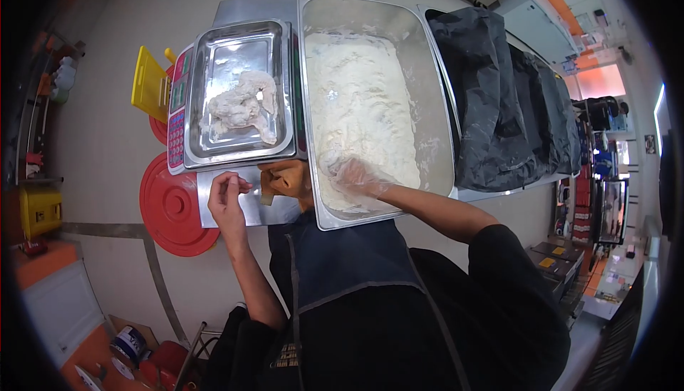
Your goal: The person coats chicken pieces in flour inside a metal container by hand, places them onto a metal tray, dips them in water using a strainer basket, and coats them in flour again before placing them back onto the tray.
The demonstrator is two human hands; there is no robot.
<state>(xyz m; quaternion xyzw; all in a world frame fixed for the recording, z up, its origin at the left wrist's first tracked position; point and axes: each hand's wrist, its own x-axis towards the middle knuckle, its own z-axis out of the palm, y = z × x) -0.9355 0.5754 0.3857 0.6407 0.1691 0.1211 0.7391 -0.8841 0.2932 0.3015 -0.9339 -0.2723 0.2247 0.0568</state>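
Powder tray (pixel 432 106) on table (pixel 265 214), pale floor (pixel 107 177)

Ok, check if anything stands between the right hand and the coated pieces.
Yes: the large tray's left rim and the smaller tray's right rim stand between the right hand, in white powder, and the coated pieces.

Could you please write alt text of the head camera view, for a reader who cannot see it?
A person's right hand is in white powder in a large metal pan, while the left hand, loosely curled, is near a brown cloth. Left of the pan, a smaller metal tray holds pale, powdery-looking pieces.
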